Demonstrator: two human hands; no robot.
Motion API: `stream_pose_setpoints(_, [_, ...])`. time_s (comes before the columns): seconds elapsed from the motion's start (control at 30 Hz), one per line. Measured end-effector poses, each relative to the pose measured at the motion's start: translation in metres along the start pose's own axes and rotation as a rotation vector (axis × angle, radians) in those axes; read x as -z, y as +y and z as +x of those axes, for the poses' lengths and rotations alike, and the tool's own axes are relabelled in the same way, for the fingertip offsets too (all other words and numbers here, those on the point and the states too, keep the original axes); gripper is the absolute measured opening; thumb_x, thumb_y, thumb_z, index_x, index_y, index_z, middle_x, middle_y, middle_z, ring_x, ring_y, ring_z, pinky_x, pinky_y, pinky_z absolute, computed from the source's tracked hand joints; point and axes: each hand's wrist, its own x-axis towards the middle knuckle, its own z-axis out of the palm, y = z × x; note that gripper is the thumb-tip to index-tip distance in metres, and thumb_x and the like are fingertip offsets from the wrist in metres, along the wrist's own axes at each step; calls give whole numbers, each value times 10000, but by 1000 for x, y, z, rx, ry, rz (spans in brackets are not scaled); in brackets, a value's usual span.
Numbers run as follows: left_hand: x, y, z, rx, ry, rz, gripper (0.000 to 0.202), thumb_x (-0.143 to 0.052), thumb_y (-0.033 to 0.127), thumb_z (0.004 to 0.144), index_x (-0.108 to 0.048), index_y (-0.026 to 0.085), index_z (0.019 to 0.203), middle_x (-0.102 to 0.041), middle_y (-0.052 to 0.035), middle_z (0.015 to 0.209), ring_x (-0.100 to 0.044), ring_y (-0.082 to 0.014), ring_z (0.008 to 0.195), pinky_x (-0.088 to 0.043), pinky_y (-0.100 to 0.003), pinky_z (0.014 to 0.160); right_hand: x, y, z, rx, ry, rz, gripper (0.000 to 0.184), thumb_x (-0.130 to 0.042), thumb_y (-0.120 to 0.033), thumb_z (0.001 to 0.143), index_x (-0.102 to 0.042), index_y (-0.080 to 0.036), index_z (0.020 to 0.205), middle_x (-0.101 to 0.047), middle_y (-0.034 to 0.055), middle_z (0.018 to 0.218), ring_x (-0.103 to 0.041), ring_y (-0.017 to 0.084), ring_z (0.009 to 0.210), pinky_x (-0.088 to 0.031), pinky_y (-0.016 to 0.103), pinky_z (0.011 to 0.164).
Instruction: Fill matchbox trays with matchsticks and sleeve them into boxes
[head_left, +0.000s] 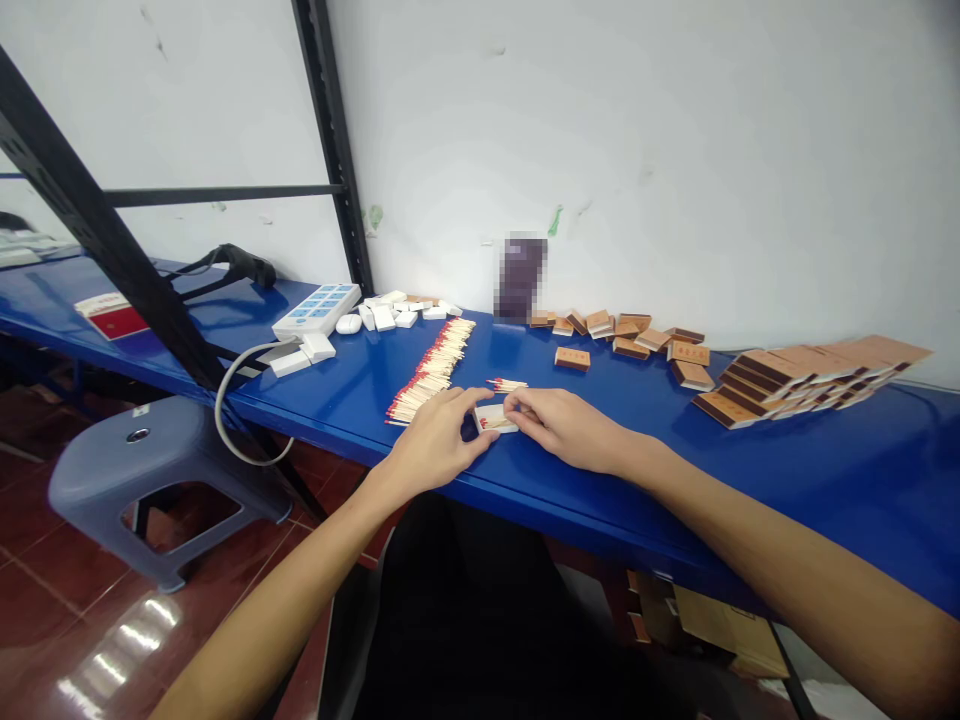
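Observation:
In the head view, a small white matchbox tray lies at the front part of the blue table. Thumb and fingers of my left hand curve around its left end and grip it. A few red-headed matches rest in the tray, their sticks running under the fingertips of my right hand. That hand is pinched together at the tray's right end, which it partly hides. Just behind the tray is a small bunch of loose matches. A long row of matches spreads out beyond my left hand.
Stacked matchboxes stand at the right, with scattered matchbox sleeves along the wall. White trays and a power strip are at the back left. A black shelf post crosses the left side; a grey stool is below.

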Motion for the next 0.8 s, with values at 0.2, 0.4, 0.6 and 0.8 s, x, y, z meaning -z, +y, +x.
stream_pose_setpoints(0.2, [1, -1, 0, -32, -32, -26, 266, -620, 352, 917, -696, 209, 1128, -641, -49, 980, -612, -192, 877, -482, -329, 823, 2, 0, 2, -52, -14, 22, 233, -439, -320, 985, -634, -210, 920, -637, 21, 748, -573, 173, 684, -361, 286, 637])
stream_pose_setpoints(0.4, [1, -1, 1, -45, -30, -43, 239, -646, 313, 902, -701, 198, 1104, -645, -43, 1016, -619, -182, 882, -489, -321, 820, 3, -5, 1, -62, 32, 1, 162, -464, -304, 961, -600, -216, 961, -590, -4, 703, -539, 164, 649, -341, 276, 609])
stream_pose_setpoints(0.6, [2, 0, 1, -44, -57, -24, 196, -629, 310, 916, -695, 183, 1050, -638, -55, 1049, -610, -181, 877, -482, -325, 816, 2, 2, 3, -110, 253, 10, 159, -463, -294, 947, -597, -210, 948, -578, 1, 694, -540, 171, 649, -360, 291, 617])
stream_pose_setpoints(0.8, [3, 2, 0, -42, -41, -71, 96, -642, 267, 902, -654, 186, 950, -605, -23, 952, -572, -153, 793, -466, -300, 752, -5, 25, 4, -217, 215, -110, 171, -496, -237, 922, -614, -203, 1040, -623, 32, 840, -567, 181, 726, -380, 295, 635])
